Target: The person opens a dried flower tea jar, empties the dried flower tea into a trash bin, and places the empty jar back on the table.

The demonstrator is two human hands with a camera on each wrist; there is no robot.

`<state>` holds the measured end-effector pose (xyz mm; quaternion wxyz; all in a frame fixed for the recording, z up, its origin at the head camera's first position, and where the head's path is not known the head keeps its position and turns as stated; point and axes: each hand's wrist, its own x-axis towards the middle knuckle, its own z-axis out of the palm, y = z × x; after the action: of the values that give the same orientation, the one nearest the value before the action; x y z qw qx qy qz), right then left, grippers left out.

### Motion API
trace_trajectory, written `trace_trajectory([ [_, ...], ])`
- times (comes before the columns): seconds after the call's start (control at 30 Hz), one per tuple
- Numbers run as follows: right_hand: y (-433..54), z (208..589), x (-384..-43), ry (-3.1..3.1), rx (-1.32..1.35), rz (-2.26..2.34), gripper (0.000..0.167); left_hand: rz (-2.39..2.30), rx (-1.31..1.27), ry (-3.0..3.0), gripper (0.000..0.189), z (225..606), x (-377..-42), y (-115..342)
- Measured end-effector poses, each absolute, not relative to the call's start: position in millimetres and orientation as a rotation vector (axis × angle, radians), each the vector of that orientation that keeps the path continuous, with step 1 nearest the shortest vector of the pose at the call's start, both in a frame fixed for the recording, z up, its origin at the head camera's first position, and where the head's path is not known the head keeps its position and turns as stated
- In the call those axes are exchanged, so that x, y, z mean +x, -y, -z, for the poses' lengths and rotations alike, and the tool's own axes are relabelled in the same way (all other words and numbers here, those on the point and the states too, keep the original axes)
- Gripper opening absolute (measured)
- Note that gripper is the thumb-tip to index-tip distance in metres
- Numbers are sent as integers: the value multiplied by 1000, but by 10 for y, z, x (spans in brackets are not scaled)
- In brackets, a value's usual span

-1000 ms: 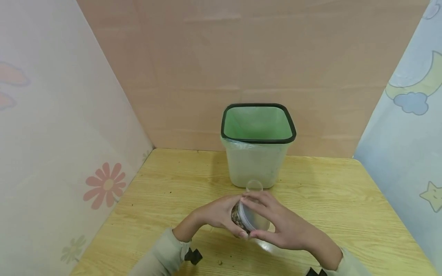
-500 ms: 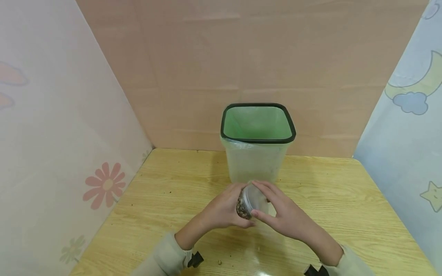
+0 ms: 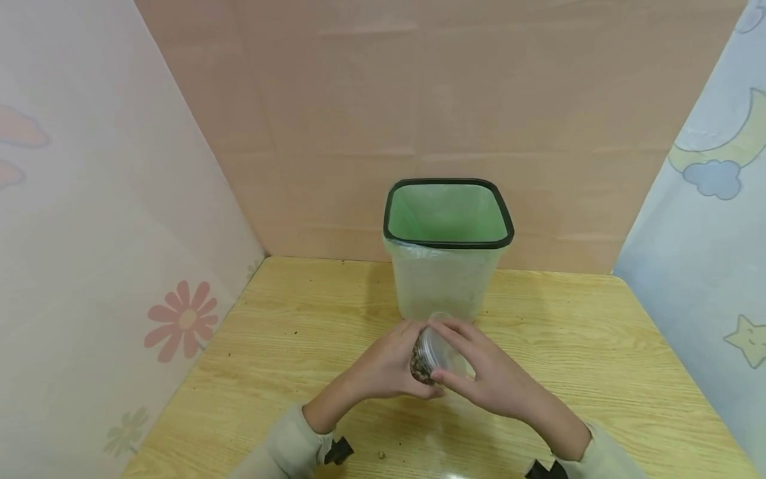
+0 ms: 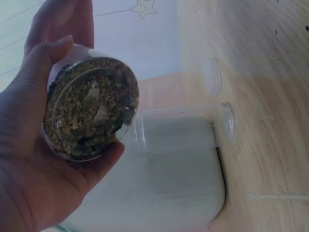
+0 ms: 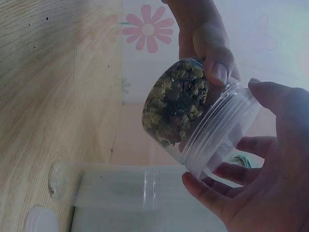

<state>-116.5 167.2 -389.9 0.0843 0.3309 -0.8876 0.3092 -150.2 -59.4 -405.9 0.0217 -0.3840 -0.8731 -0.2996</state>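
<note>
A clear plastic jar [image 5: 169,108] partly filled with dried, greenish-brown plant pieces is tilted on its side above the table. My left hand [image 3: 389,364] grips the jar's body, thumb on one side and fingers on the other. Around the jar's translucent screw lid [image 5: 219,130] curl the fingers and thumb of my right hand [image 3: 497,376]. In the left wrist view the base of the jar faces the camera, showing the dark contents. Beyond the hands, a second clear jar [image 4: 181,128] with nothing visible inside stands on the table, mostly hidden in the head view. A loose lid [image 4: 212,77] lies beside it.
A pale green bin [image 3: 443,283] with a black rim stands behind the jars, near the back wall. Small dark crumbs dot the wood-grain table [image 3: 299,399]. Printed walls border the table at left and right.
Compared with a second ago, both hands have moved slightly away from me with the jar. Over the last half second they have barely moved, the right hand still on the lid.
</note>
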Motion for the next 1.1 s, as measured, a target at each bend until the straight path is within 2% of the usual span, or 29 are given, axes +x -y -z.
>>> trace_trajectory([
  [0.33,-1692,3900,-1139,2575,1216,-859,74,1197,-1446,2718,92,4045,-1586,726],
  [0.6,-1734,3893,-1108,2559,1351,-853,69,1266,-1626,2674,92,4081,-1649,768],
  [0.83,-1773,3910,-1125,2582,1312,-903,69,1256,-1527,2733,93,4108,-1637,713],
  [1.1,-1725,3923,-1170,2669,1033,-997,67,1087,-1291,2758,98,4114,-1574,618],
])
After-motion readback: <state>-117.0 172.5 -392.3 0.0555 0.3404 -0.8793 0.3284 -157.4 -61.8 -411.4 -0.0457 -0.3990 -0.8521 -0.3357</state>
